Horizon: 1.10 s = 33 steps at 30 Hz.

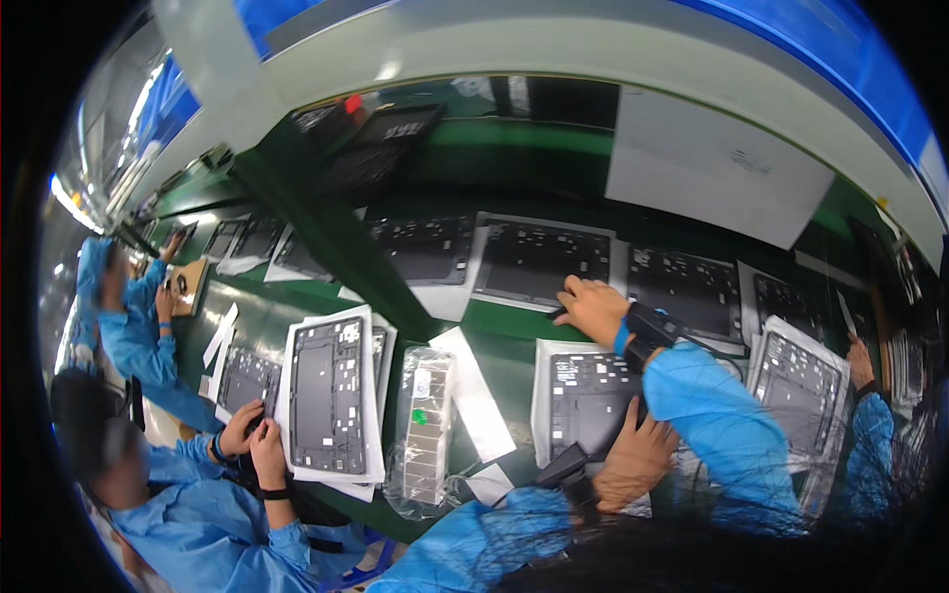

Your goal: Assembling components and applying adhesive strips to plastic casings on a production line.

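A dark flat tablet-like housing (583, 395) with small white pieces on it lies in front of me on a pale sheet. My left hand (638, 460) rests at its lower right, fingers stretched out and apart. Farther away, my right hand (595, 308) reaches left above the housing's far edge, its fingers bent together around a small dark thing that I cannot make out. Just beyond those fingertips lies another dark housing (544, 262) on a white sheet, in a row along the bench. Both my wrists wear dark bands over blue sleeves.
Left of me are a plastic-wrapped strip pack (427, 435) with a green mark, a white paper strip (474, 395) and stacked housings (328, 395). A green post (326, 237) slants across the bench. Co-workers' hands (252, 435) work at left; another hand (860, 362) is at right.
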{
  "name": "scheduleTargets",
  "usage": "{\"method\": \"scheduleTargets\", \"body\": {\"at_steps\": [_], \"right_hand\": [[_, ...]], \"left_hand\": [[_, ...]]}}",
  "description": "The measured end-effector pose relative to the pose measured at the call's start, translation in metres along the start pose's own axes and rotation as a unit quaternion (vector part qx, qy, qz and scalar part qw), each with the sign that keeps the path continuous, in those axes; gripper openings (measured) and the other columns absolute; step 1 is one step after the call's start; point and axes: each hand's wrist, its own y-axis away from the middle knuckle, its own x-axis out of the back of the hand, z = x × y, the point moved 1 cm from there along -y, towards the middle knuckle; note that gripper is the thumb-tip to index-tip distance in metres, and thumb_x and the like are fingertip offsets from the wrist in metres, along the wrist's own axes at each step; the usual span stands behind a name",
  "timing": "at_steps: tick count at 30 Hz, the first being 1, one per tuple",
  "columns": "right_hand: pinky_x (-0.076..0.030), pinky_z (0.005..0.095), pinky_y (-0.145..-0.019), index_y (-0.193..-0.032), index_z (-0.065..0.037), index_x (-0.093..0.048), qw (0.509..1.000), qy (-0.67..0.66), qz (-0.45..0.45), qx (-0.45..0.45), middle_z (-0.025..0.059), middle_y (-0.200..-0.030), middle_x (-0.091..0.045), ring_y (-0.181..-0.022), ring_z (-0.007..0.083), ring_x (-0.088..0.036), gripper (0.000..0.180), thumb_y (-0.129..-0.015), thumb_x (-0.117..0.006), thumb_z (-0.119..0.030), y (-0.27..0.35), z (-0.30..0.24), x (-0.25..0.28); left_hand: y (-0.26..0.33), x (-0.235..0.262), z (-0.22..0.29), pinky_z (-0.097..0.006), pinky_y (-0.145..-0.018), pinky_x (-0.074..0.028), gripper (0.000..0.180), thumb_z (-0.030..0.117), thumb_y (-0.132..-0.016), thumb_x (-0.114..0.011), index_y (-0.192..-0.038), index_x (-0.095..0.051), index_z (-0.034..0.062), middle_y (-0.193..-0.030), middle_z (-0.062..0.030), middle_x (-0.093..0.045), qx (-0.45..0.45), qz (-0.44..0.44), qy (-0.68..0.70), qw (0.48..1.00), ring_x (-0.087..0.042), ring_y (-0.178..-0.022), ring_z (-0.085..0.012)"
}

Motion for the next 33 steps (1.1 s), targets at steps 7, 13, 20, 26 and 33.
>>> {"method": "scheduleTargets", "body": {"at_steps": [7,13,20,26,33], "right_hand": [[-0.058,0.0351,-0.069,-0.096,-0.001,-0.068,0.979,0.127,0.046,0.155,0.0124,-0.092,-0.061,-0.074,0.0254,-0.071,0.017,-0.086,-0.068,-0.015,-0.01,0.006,-0.009],[-0.053,0.0301,-0.061,-0.08,-0.002,-0.068,0.944,0.241,0.019,0.225,0.0065,-0.073,-0.058,-0.068,0.02,-0.067,0.017,-0.085,-0.068,-0.019,-0.029,0.001,0.014],[-0.05,0.0305,-0.067,-0.086,-0.005,-0.071,0.909,0.327,0.019,0.257,0.0054,-0.082,-0.059,-0.079,0.0183,-0.064,0.02,-0.085,-0.069,-0.024,-0.069,0.032,0.054],[-0.051,0.0319,-0.072,-0.092,-0.003,-0.07,0.911,0.316,0.014,0.265,0.0052,-0.089,-0.06,-0.075,0.0178,-0.063,0.016,-0.086,-0.068,-0.018,-0.076,0.05,0.075],[-0.05,0.0313,-0.069,-0.089,-0.005,-0.07,0.897,0.343,0.013,0.279,0.0036,-0.086,-0.058,-0.074,0.0163,-0.061,0.016,-0.086,-0.067,-0.02,-0.065,0.042,0.093]], "left_hand": [[-0.023,-0.034,0.003,-0.081,-0.118,-0.021,0.059,0.047,-0.094,-0.07,-0.148,-0.061,0.0251,-0.167,-0.0058,-0.043,-0.037,0.062,-0.007,0.997,-0.035,-0.157,-0.0234],[-0.014,-0.013,-0.038,-0.08,-0.118,-0.024,0.046,0.032,-0.101,-0.062,-0.145,-0.062,0.0171,-0.162,-0.0104,-0.044,-0.061,0.075,0.032,0.995,-0.041,-0.152,-0.029],[-0.026,0.028,-0.114,-0.073,-0.121,-0.028,0.038,0.025,-0.102,-0.06,-0.14,-0.068,0.0211,-0.16,-0.0061,-0.051,0.016,0.057,0.01,0.998,-0.044,-0.152,-0.0275],[-0.074,0.037,-0.173,-0.069,-0.126,-0.026,0.039,0.024,-0.104,-0.055,-0.141,-0.068,0.0238,-0.163,-0.0053,-0.052,0.023,0.06,0.013,0.998,-0.045,-0.153,-0.0276],[-0.099,0.047,-0.206,-0.063,-0.123,-0.035,0.039,0.016,-0.102,-0.058,-0.138,-0.07,0.021,-0.155,-0.0069,-0.06,0.061,0.122,-0.055,0.989,-0.054,-0.145,-0.0292]]}}
